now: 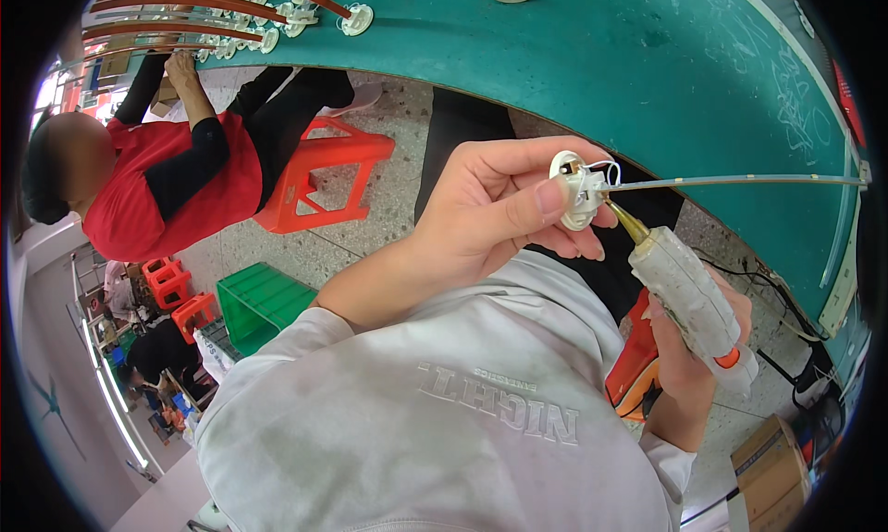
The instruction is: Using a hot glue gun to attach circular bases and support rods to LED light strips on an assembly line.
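The left hand (490,204) pinches a white fitting (581,201) between thumb and fingers; from it a thin strip (740,180) runs toward 3 o'clock. The right hand (686,342) is wrapped round a glue gun (686,287) at the fitting's 4 o'clock, nozzle (630,225) close up, contact unclear. The table (592,69) lies toward 1 o'clock.

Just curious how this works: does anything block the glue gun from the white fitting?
Nothing visible does: the gun, in the right hand, has its nozzle right by the fitting. The left hand holds the fitting.
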Action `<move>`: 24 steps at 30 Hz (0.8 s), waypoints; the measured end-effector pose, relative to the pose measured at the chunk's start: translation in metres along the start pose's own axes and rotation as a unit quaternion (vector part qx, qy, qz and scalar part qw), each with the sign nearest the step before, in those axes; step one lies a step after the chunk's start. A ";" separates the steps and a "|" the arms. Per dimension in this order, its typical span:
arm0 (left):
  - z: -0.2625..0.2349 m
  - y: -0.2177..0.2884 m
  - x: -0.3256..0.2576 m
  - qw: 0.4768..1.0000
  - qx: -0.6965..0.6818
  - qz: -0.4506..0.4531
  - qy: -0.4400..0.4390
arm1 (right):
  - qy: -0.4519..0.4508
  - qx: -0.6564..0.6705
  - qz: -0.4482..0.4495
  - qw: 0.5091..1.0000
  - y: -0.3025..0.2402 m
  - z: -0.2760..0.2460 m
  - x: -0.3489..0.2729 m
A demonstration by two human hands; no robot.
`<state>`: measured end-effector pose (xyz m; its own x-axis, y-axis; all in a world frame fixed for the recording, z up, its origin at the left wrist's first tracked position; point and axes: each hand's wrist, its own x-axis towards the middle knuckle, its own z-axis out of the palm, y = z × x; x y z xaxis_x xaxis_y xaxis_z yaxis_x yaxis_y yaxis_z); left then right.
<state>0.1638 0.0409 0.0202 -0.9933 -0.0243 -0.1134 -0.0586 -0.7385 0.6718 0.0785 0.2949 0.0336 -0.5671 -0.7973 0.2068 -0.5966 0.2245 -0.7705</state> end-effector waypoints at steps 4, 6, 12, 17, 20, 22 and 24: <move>0.003 0.001 -0.003 1.000 -0.015 -0.024 0.000 | -0.022 0.060 0.086 0.994 0.004 -0.001 -0.013; 0.004 -0.001 -0.002 0.997 -0.057 -0.042 -0.012 | -0.019 0.053 0.096 0.994 0.002 -0.003 -0.013; 0.009 -0.008 -0.007 0.990 -0.132 -0.055 -0.013 | 0.009 0.019 0.064 0.998 -0.005 -0.005 -0.015; 0.011 -0.011 -0.006 0.999 -0.046 -0.018 -0.001 | 0.028 0.008 0.075 0.997 -0.004 -0.003 -0.027; 0.011 -0.012 -0.006 1.000 0.018 0.009 0.009 | 0.018 0.011 0.093 0.995 -0.006 -0.003 -0.026; 0.010 -0.012 -0.004 0.999 0.030 0.020 0.009 | 0.000 -0.019 0.055 0.998 -0.009 -0.008 -0.017; 0.010 -0.010 -0.003 0.997 0.063 0.050 0.017 | -0.047 0.013 0.044 0.998 -0.004 -0.013 -0.003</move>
<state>0.1666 0.0553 0.0211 -0.9909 -0.1185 -0.0640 0.0271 -0.6407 0.7673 0.0753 0.3034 0.0444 -0.5594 -0.8249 0.0811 -0.5316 0.2820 -0.7987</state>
